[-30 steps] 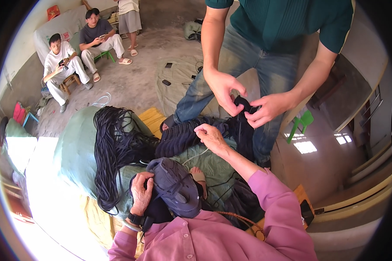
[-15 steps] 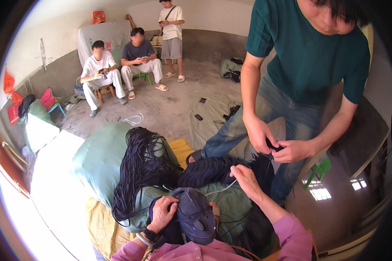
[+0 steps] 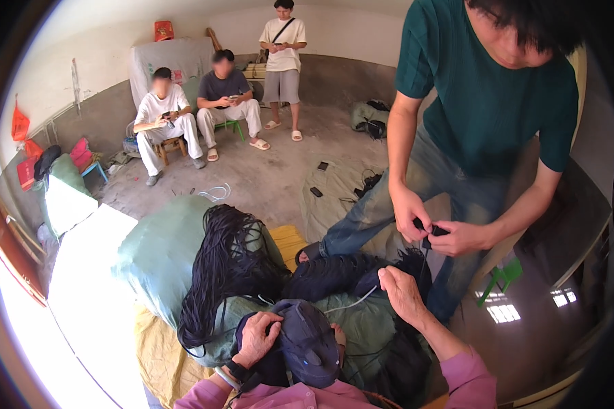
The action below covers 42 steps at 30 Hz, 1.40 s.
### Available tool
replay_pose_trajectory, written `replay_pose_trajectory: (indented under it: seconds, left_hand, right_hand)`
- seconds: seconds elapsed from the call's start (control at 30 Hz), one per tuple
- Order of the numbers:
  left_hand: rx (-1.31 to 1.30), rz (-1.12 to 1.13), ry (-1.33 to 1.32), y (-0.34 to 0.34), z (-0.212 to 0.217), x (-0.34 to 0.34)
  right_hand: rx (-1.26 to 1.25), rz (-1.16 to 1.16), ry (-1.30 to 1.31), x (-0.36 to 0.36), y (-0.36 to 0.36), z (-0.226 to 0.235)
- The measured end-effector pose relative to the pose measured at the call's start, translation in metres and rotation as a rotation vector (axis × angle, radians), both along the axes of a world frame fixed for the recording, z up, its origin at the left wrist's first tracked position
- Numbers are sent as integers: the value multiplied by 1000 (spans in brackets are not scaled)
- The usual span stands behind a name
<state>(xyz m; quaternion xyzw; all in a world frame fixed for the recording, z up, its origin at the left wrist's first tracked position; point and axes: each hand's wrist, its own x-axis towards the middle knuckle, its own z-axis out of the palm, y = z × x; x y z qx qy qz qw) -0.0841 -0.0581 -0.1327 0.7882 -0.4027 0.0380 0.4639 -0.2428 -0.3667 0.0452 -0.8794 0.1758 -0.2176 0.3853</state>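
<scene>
My left hand rests with bent fingers on dark cloth, its fingertips at the edge of a dark blue cap-like cloth piece in front of my chest. Its fingers are closed, but what they grip, if anything, is hidden. My right hand is raised to the right, thumb and fingers pinched together; I cannot make out what is between them. A white cord ends just beside those fingertips. Dark braided strands lie beyond my hands, and a heap of loose dark cords drapes over a green sack.
A person in a green top stands close at the right, both hands on a small black device. Yellow sheeting lies at the left. Further back, two people sit and one stands. Phones and cables lie on a cloth; a green stool stands right.
My right hand has moved slightly right, and the white cord's end now shows beside its fingertips. My left hand stays in place. The view has shifted a little.
</scene>
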Motion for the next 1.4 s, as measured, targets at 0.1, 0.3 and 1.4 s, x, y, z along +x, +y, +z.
replay_pose_trajectory:
  seconds: [0.1,0.3,1.4]
  left_hand:
    - [-12,6,27,-2,4,1]
    - [-11,27,57,-4,8,0]
    - [-4,38,80,-4,3,-3]
  right_hand:
    - [-50,30,-30,-4,0,4]
    - [-26,12,-34,-3,-2,3]
    - [80,-113,-110,-17,-7,6]
